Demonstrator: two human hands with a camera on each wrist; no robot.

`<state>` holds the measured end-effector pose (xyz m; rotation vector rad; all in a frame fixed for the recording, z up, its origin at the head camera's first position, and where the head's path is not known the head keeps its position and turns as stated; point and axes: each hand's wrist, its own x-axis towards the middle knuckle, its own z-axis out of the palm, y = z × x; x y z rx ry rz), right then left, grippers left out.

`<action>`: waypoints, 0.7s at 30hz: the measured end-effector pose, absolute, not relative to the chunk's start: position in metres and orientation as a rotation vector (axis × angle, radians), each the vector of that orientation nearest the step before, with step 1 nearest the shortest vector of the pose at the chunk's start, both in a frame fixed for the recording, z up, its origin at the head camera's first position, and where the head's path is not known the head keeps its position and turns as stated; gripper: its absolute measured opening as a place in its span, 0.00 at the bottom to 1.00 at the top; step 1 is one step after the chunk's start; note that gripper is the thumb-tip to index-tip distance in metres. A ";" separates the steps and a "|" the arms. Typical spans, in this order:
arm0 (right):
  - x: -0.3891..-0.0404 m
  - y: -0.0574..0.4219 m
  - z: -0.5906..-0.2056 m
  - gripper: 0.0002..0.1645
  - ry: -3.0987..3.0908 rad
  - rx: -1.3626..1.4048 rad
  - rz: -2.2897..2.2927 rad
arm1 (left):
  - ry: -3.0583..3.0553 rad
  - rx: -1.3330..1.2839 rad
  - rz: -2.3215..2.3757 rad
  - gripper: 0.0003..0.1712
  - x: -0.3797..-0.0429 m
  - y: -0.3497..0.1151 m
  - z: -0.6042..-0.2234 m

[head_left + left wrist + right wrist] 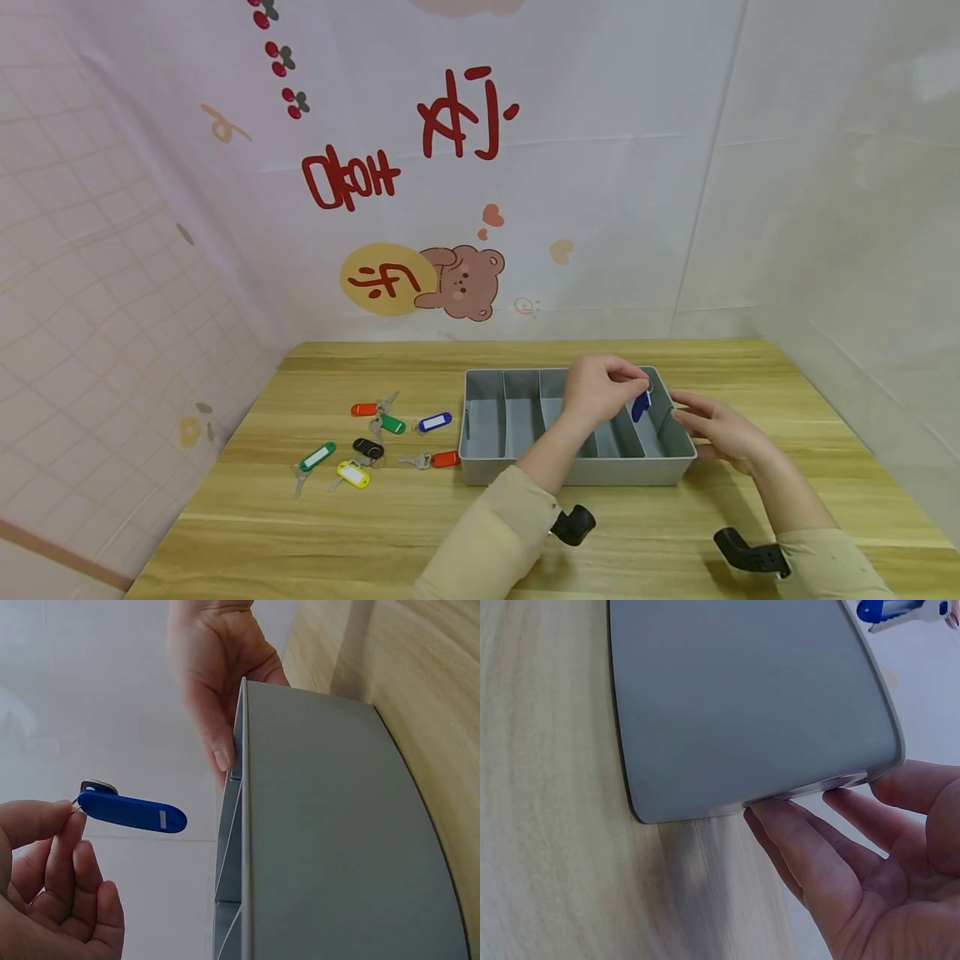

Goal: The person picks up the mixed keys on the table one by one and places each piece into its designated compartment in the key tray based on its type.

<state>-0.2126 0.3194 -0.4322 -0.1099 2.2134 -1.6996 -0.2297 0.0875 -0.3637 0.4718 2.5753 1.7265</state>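
My left hand (597, 390) pinches a blue key tag (131, 811) by its metal ring, between thumb and forefinger. The tag (640, 407) hangs over the far-right compartment of a grey divided box (570, 473). At the box's right end, my right hand (723, 432) grips the end wall. Its thumb is at the rim and its other fingers lie against the outside, as the right wrist view shows. A key behind the tag is mostly hidden.
Left of the box, several keys with tags lie on the wooden table (247, 542): red tags (446, 459), green tags (318, 456), a black tag (368, 448), a yellow tag (353, 475) and another blue tag (435, 422). A printed white cloth (600, 183) hangs behind.
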 end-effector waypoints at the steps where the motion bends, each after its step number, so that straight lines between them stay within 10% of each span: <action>1: -0.213 0.320 -0.432 0.40 2.215 -0.108 -1.698 | 2.575 0.470 1.734 0.02 -0.229 0.089 -0.364; 21: -0.211 0.318 -0.430 0.39 2.259 -0.105 -1.642 | 2.682 0.332 1.697 0.03 -0.227 0.112 -0.377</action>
